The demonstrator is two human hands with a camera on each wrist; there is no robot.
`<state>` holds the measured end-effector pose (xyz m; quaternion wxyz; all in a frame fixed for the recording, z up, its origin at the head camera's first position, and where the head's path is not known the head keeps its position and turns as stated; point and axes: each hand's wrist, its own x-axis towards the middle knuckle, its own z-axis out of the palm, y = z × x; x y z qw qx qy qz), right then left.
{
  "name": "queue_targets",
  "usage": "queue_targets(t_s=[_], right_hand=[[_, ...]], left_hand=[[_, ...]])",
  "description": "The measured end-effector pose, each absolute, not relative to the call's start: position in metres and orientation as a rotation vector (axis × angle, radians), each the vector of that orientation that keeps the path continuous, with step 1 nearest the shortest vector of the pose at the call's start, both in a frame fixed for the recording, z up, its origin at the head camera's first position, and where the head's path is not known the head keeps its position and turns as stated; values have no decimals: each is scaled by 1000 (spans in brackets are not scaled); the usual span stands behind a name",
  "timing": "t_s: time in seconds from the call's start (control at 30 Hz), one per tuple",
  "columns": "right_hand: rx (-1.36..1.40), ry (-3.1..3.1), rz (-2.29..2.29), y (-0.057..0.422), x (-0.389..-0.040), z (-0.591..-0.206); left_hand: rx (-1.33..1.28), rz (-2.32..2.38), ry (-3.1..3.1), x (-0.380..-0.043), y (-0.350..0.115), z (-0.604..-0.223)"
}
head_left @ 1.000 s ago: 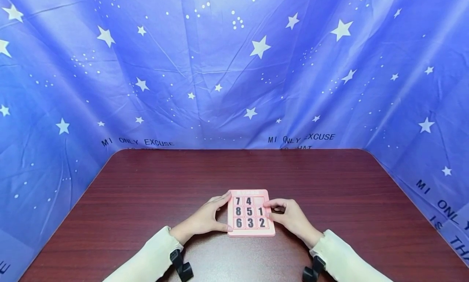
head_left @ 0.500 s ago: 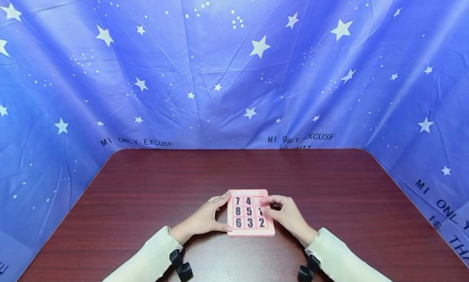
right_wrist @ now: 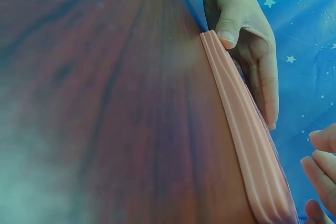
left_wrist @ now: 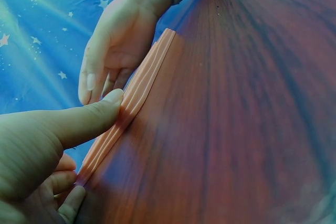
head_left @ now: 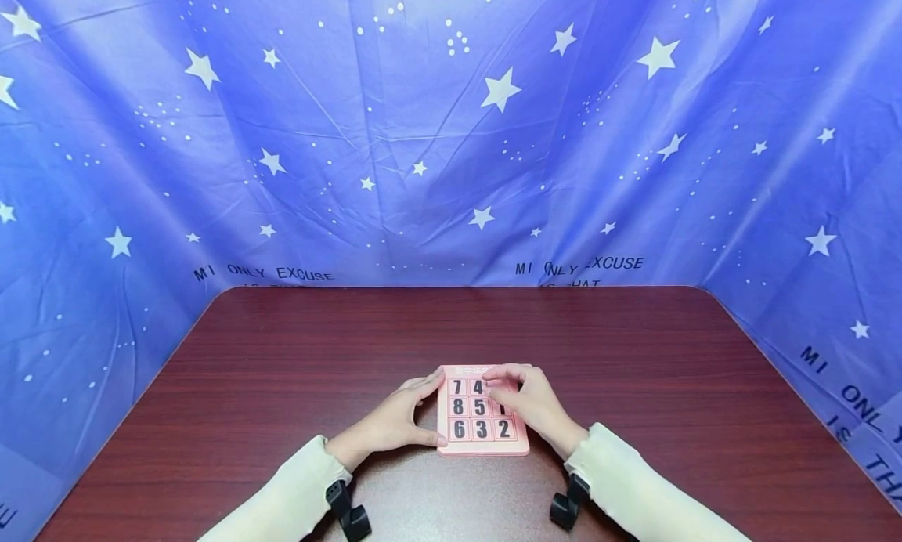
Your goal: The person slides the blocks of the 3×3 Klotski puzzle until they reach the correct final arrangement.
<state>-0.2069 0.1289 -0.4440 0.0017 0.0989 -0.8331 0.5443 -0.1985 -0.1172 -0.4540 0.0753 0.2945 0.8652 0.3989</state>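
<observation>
- A pink number board [head_left: 486, 448] is laid flat on the reddish-brown table [head_left: 317, 330]; pale lettering is printed along the board's far edge.
- The board's left side is gripped by the left hand [head_left: 391, 420]: the thumb is pressed to the near left corner, and the fingers are set against the far left corner.
- The right hand [head_left: 532, 397] is held over the board's far right part, its fingers loosely bent and apart, with nothing seen gripped. Its thumb and index fingertips are placed just beside tile 4 [head_left: 478, 387]; whether the tile is touched cannot be told.
- In the board's far row, tile 7 [head_left: 457, 387] is seen left of tile 4; the right end is hidden by the right hand.
- In the board's middle row, tile 8 [head_left: 458, 407], tile 5 [head_left: 480, 407] and tile 1 [head_left: 503, 409] are set, the last partly covered.
- In the board's near row, tile 6 [head_left: 460, 429], tile 3 [head_left: 482, 429] and tile 2 [head_left: 503, 429] are shown uncovered.
- Well beyond the board, a blue curtain [head_left: 395, 135] is hung, printed with white stars.
</observation>
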Motion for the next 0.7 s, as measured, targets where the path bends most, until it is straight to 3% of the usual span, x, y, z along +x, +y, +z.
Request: queue_targets(t_s=[0.7], right_hand=[[351,-2680,1479,113,-219,-451]], left_hand=[[894,1204,2588,-199,-118,-454]])
